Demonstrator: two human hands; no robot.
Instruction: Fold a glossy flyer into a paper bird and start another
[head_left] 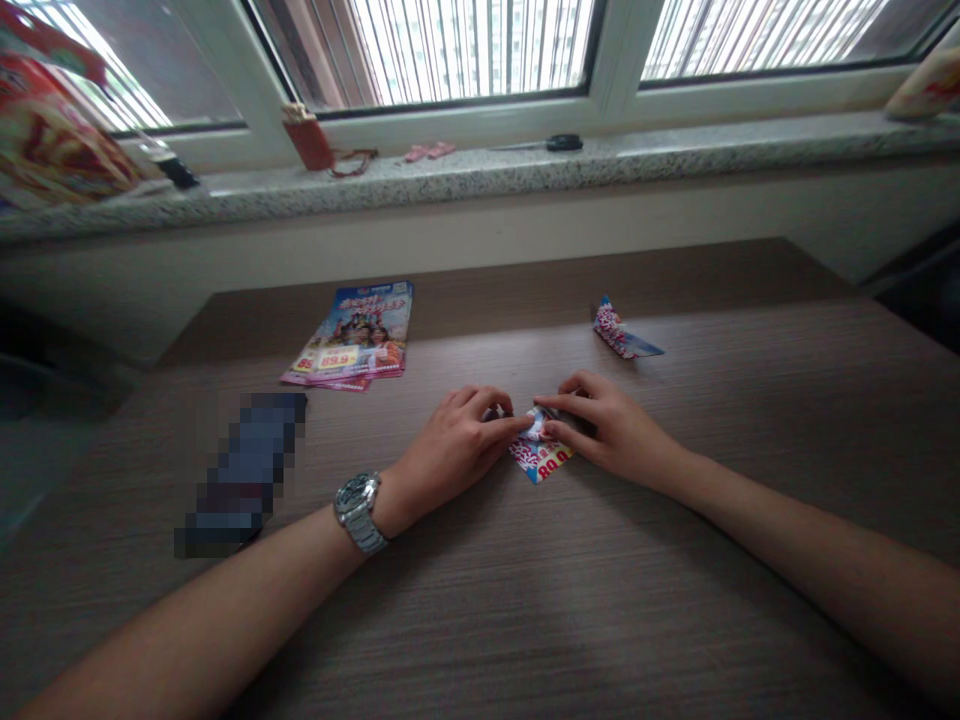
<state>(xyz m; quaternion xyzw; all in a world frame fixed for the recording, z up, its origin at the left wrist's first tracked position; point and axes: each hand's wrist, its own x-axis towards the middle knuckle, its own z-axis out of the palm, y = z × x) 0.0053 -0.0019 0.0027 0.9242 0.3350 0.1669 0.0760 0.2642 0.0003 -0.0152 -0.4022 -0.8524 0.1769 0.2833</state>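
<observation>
A small folded piece of printed paper (pixel 541 462) lies on the brown table (pixel 465 620), one corner toward me. My left hand (pixel 469 430), with a metal watch on its wrist, has its fingers closed on the paper's left and upper part. From the other side my right hand (pixel 600 425) grips the paper's right edge between thumb and fingers. The paper's far part is hidden under the fingers. Farther back on the right stands a folded paper shape (pixel 616 332) with the same kind of print.
Printed leaflets (pixel 360 335) are stacked at the back left. A blurred-out dark flat object (pixel 251 465) lies left of my left forearm. On the stone windowsill (pixel 465 178) are a red box (pixel 309 140), pink pieces (pixel 430 152) and a black-handled tool (pixel 564 143).
</observation>
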